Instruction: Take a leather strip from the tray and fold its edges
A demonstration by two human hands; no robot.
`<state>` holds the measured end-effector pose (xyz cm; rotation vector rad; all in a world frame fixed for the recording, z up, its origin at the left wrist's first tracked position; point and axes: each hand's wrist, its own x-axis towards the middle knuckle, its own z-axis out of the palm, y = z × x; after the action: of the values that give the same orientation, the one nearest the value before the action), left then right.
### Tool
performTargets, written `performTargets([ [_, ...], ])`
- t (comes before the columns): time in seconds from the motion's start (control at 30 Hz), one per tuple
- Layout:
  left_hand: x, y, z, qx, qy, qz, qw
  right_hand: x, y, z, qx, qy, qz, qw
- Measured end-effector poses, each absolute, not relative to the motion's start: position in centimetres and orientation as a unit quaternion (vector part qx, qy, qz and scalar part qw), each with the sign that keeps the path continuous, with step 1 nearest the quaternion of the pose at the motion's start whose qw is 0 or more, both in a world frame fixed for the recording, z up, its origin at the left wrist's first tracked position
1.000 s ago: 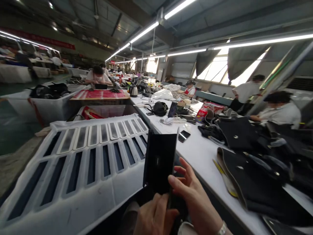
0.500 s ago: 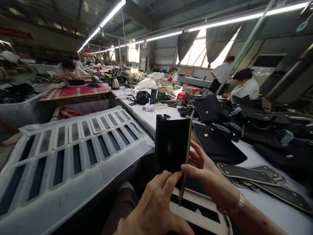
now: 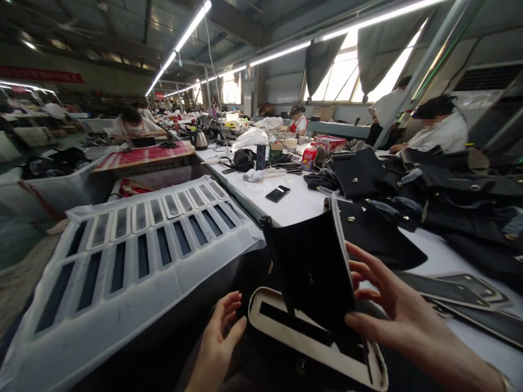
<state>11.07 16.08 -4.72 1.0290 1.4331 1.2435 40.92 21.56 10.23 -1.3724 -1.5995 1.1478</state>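
The right hand (image 3: 392,305) grasps a black panel (image 3: 314,267) by its right edge, thumb in front and fingers spread behind, holding it upright. Just below it lies a white frame with a dark slot (image 3: 310,340), the panel's lower edge seemingly touching it, though the contact is hard to make out. The left hand (image 3: 218,343) is released, fingers loosely curled, just left of the frame's end. Beyond the right hand, black leather pieces (image 3: 379,234) lie on the white tabletop (image 3: 294,204), with a phone (image 3: 278,193) farther off.
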Motion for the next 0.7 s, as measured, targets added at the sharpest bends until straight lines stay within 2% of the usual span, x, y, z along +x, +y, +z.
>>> performTargets([
  [0.2, 11.9, 16.4, -7.6, 0.280, 0.579, 0.512, 0.569, 40.1, 20.7, 9.4, -0.528, -0.647, 0.421, 0.354],
  [0.33, 12.8, 17.5, -9.4, 0.232, 0.558, 0.490, 0.628, 39.8, 20.7, 8.8, -0.556, -0.685, 0.356, 0.308],
  [0.5, 15.0, 18.4, -10.0, 0.104, 0.476, 0.471, 0.736, 40.4, 20.9, 7.5, -0.538, -0.791, 0.186, 0.225],
  [0.7, 16.4, 18.3, -8.9, -0.049, 0.358, 0.513, 0.778, 41.1, 20.9, 7.2, -0.456, -0.881, -0.044, 0.115],
])
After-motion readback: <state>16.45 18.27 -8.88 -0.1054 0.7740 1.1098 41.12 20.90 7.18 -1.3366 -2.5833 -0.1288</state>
